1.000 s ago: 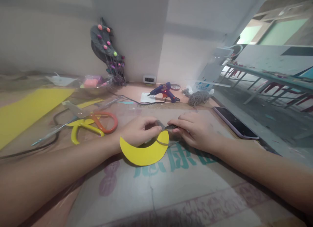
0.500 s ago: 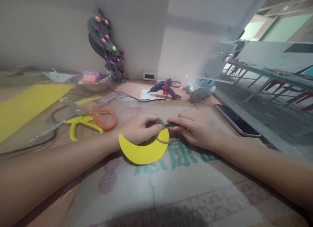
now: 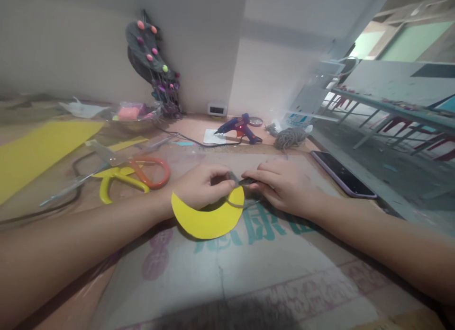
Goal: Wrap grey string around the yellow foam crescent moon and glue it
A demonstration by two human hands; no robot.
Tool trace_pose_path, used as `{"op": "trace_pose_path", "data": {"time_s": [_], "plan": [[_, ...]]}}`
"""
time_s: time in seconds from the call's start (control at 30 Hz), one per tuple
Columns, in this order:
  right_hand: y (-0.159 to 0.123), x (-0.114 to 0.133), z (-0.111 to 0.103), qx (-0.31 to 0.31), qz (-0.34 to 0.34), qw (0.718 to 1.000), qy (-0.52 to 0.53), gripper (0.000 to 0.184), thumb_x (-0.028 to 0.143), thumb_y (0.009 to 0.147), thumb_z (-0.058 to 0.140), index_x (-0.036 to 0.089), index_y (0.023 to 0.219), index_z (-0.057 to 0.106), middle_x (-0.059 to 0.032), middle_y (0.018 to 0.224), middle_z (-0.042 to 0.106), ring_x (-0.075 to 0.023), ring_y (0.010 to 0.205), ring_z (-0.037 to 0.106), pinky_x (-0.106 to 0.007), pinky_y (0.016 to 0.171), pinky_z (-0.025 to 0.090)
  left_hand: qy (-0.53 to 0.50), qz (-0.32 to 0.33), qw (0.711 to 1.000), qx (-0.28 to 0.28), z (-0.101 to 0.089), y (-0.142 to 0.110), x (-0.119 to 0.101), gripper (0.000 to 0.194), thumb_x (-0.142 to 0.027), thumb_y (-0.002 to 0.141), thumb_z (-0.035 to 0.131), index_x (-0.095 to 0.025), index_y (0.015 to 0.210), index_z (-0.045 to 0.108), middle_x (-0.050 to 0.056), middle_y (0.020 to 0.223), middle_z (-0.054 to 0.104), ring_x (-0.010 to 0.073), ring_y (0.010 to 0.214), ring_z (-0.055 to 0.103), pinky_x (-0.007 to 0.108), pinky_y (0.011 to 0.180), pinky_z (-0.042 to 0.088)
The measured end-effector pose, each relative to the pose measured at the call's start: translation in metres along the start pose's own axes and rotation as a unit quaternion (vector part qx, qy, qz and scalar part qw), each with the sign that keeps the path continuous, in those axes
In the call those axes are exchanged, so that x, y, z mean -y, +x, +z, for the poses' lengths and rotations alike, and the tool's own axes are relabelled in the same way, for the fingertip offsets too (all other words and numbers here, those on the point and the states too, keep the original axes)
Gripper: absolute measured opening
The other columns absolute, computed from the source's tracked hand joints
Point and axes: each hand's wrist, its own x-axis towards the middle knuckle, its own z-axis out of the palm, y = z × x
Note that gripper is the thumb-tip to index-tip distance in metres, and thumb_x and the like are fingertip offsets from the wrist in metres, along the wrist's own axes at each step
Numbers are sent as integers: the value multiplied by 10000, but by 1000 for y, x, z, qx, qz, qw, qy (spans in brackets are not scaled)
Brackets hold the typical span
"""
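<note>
My left hand (image 3: 208, 184) is closed around one end of a yellow crescent-shaped cutout (image 3: 206, 225), whose curve hangs toward me below the wrist. A strand of grey yarn (image 3: 234, 204) crosses the crescent near its right tip, and more grey shows between thumb and forefinger. My right hand (image 3: 279, 184) pinches a dark grey piece (image 3: 245, 182) that looks like bunched yarn, close beside the left thumb. Its far end is hidden by the fingers. Both hands rest just above a printed cardboard sheet (image 3: 199, 282).
Scissors (image 3: 156, 173) with orange and yellow handles lie at the left, near yellow sheet material (image 3: 42, 150). Behind are a blue glue gun (image 3: 236, 126) with its cord and a ball of grey yarn (image 3: 289, 138). A phone (image 3: 343, 174) lies right. A decorated grey crescent (image 3: 142, 53) leans on the wall.
Both hands keep almost the same pose and grip. The whole view has shifted very slightly.
</note>
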Motion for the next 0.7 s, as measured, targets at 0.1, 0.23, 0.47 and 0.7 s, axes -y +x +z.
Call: {"op": "trace_pose_path", "data": {"time_s": [0.1,0.23,0.47,0.7], "plan": [[0,1,-1,2,3,1000,1,262,269,962,452,132,1078,643,-54,749,619,-162,682,518,-291,613,323,-14,-4,1000,3,0,0,1,239,-327,858,467,-154,741,585,-38,629,486,101,600,456,211,533,344],[-1,0,0,-7,-1,1000,9,254,270,962,455,134,1066,643,-49,738,619,-156,663,520,-288,602,321,-36,-4,999,10,0,-1,1,237,-338,860,476,-157,760,590,-32,651,506,109,624,473,213,550,359],[0,0,1,-18,-11,1000,3,250,256,961,459,120,1030,657,-46,710,622,-150,641,524,-281,586,330,-54,-5,998,17,0,-2,0,225,-332,852,483,-155,754,580,-36,640,487,105,611,459,213,551,355],[-3,0,0,-20,-1,1000,13,274,284,959,453,121,1051,652,-52,729,623,-153,643,512,-280,592,340,-49,-11,999,21,0,-1,-3,215,-321,840,481,-152,750,577,-33,633,485,106,603,453,217,540,347]]}}
